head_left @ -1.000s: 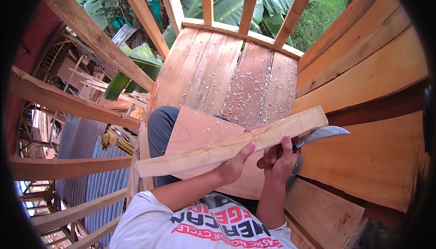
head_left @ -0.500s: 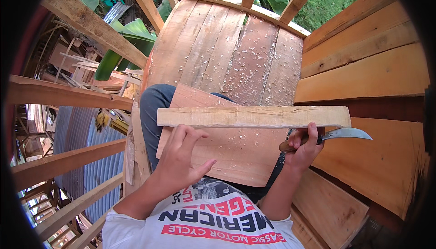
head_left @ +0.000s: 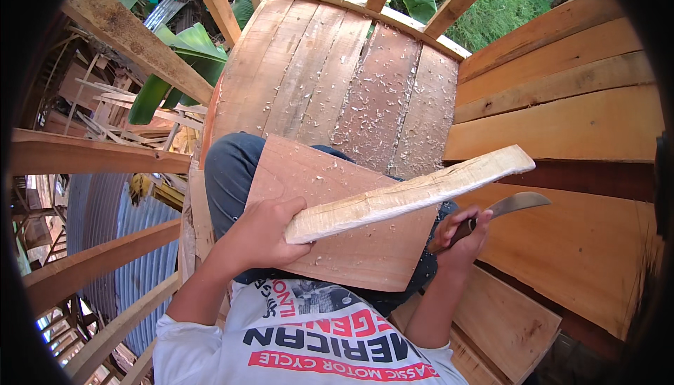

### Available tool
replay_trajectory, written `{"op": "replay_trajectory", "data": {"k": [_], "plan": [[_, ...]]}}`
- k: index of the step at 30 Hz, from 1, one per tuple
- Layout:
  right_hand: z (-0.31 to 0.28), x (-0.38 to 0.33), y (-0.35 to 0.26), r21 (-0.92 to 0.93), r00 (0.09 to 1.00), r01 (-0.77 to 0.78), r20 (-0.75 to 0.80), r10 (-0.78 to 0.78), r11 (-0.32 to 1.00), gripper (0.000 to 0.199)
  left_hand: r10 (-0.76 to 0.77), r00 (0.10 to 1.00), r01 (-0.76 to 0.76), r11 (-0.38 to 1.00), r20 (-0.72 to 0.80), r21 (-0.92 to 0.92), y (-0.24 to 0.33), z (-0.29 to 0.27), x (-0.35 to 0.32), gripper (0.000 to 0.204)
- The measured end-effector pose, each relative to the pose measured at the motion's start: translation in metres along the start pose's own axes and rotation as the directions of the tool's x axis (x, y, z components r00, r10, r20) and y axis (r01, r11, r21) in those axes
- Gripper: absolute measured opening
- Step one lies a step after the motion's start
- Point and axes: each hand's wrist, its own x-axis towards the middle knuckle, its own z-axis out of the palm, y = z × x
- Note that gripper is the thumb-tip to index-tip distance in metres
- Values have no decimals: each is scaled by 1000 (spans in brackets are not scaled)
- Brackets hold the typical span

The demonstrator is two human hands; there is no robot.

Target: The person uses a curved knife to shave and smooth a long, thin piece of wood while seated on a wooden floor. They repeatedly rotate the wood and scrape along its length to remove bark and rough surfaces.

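Note:
A long pale piece of wood [head_left: 414, 192] slants up to the right over my lap. My left hand [head_left: 270, 230] is closed round its near left end. Its far right end is raised in the air, and the side facing me looks freshly cut. In my right hand [head_left: 460, 234] is a knife [head_left: 516, 204] with a curved blade and a dark handle. The blade points right, apart from the wood. Under the wood, a flat reddish board [head_left: 351, 258] lies across my legs with a few shavings on it.
Curled shavings [head_left: 382, 97] are scattered over the plank floor [head_left: 295, 69] ahead. Wide planks [head_left: 562, 244] form a wall close on my right. Wooden rails [head_left: 105, 153] run along the left, with corrugated metal sheets [head_left: 144, 258] beyond. Plants [head_left: 491, 12] grow past the far posts.
The wood has gone from level to slanting, its right end up and its left end nearer me. My left hand has closed on it; my right hand no longer touches it.

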Motion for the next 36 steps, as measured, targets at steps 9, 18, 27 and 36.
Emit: {"op": "replay_trajectory", "data": {"k": [9,18,27,36], "plan": [[25,-34,27,-760,889,441,443,-116,478,59,-98,993,115,905,63,-410,15,24,-11,23],[9,-12,14,-778,788,590,494,-368,219,70,-135,984,175,871,119,-459,31,30,-23,20],[-37,15,-2,-742,896,171,-156,-415,648,70,-138,968,198,932,209,-305,19,38,-42,25],[10,-39,26,-716,844,529,502,-191,456,61,-175,982,189,878,72,-441,26,40,-24,25]]}}
